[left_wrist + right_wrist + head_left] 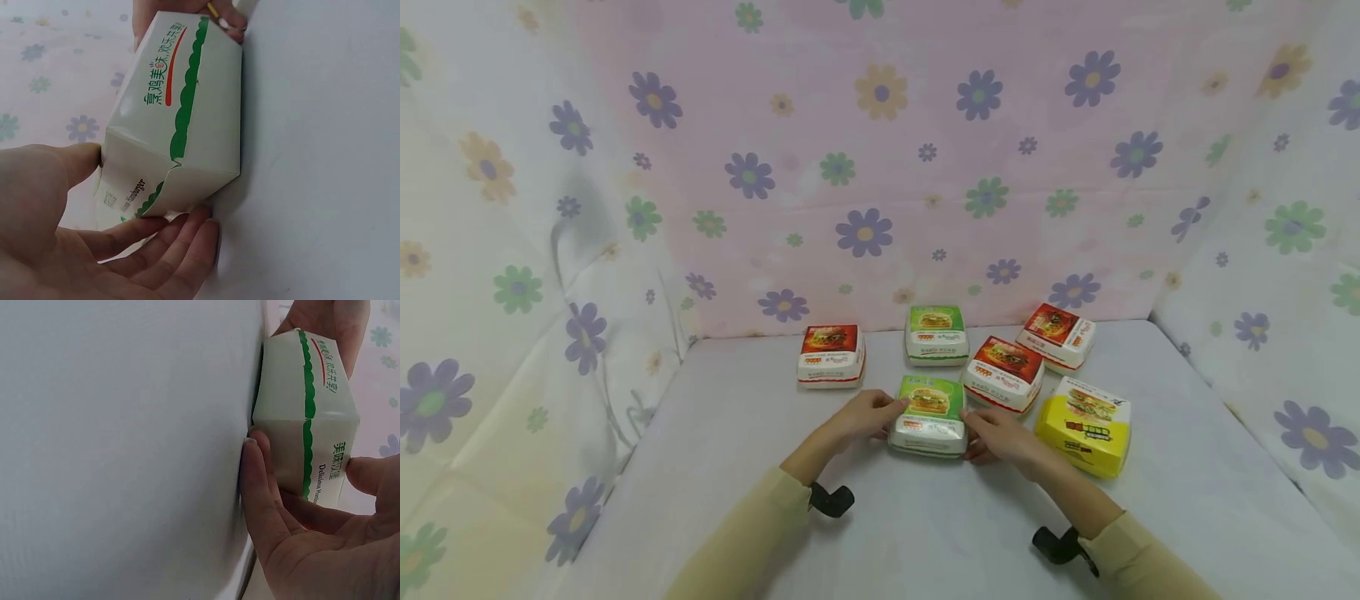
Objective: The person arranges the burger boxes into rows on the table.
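A white burger box with a green top [929, 417] is between my two hands near the middle of the table. My left hand [871, 414] grips its left side, the thumb at the upper edge and the fingers low along the side. On the opposite side my right hand [997, 437] holds it the same way, with fingertips down at the tabletop. Both wrist views show the front of the box [209, 94] with its green scalloped band, and the lid appears closed. In the right wrist view the right fingers [253, 469] lie along the lower edge of the box.
Another green-topped box [937, 336] stands just behind. A red-topped box [831, 357] is at the back left. Two more red boxes, one nearer [1003, 375] and one farther [1057, 337], stand right of centre. A yellow box [1086, 427] sits beside my right forearm.
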`<state>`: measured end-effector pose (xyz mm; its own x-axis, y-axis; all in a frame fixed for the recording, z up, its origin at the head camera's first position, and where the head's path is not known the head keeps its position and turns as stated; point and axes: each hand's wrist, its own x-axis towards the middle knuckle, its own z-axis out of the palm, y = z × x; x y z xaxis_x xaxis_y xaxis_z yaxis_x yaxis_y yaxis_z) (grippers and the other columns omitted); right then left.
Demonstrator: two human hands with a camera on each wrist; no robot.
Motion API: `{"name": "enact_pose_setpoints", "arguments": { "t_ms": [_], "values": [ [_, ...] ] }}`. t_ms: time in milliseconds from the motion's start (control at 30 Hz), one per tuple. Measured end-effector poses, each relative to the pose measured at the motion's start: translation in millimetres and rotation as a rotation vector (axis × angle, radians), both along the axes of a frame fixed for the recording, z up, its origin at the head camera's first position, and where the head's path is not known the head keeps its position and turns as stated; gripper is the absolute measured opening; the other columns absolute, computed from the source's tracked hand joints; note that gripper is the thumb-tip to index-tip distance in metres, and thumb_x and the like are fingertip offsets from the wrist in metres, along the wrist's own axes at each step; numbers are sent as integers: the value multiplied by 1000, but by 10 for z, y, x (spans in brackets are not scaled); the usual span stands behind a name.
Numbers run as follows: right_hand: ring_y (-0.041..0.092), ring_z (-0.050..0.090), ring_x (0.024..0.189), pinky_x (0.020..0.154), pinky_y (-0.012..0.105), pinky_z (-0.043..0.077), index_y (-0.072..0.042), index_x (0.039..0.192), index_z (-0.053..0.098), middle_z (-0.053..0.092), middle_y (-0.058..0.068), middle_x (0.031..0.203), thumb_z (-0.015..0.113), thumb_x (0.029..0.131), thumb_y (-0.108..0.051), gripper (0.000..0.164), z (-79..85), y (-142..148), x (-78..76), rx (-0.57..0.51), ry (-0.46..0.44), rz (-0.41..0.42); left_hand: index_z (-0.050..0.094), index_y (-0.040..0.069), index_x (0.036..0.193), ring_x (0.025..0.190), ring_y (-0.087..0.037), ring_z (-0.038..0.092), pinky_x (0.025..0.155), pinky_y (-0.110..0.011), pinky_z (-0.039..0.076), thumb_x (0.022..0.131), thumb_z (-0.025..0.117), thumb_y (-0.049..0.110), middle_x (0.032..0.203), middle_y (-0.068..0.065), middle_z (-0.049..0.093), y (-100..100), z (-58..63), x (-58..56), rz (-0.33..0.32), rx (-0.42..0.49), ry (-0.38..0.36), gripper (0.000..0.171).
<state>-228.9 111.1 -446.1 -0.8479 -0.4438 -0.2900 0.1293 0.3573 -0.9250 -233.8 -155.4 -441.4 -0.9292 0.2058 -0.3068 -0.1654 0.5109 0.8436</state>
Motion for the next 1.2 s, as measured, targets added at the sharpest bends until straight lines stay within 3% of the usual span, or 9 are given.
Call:
{"name": "enact_pose_setpoints", "arguments": {
  "t_ms": [233, 567, 900, 1200],
  "values": [
    [27, 63, 85, 74, 38, 55, -1, 116, 59, 63, 13, 100, 45, 98, -42, 47, -32, 14, -32, -5, -15, -11, 58, 5, 109, 84, -19, 57, 69, -31, 50, 87, 54, 58, 96, -6, 60, 32, -48, 65, 45, -26, 23, 57],
    [28, 62, 86, 76, 39, 54, 0, 113, 59, 62, 13, 100, 45, 98, -41, 46, -38, 37, -37, -29, 1, 24, 57, 4, 110, 82, -20, 55, 66, -30, 47, 88, 53, 58, 95, -7, 59, 39, -41, 100, 45, -42, 56, 58],
    [27, 60, 86, 77, 39, 53, -1, 111, 60, 62, 13, 101, 44, 99, -40, 44, -7, 15, -5, -26, 18, 33, 60, 5, 106, 79, -20, 55, 64, -32, 48, 90, 55, 51, 92, -6, 61, 23, -27, 130, 37, 4, 67, 49],
    [26, 61, 87, 76, 40, 54, 0, 106, 61, 62, 11, 98, 43, 100, -38, 43, 37, -49, 20, -16, 50, 51, 59, 5, 110, 81, -20, 55, 65, -31, 47, 88, 54, 57, 96, -6, 60, -26, -34, 123, 47, -14, 58, 57]
  ]
}}
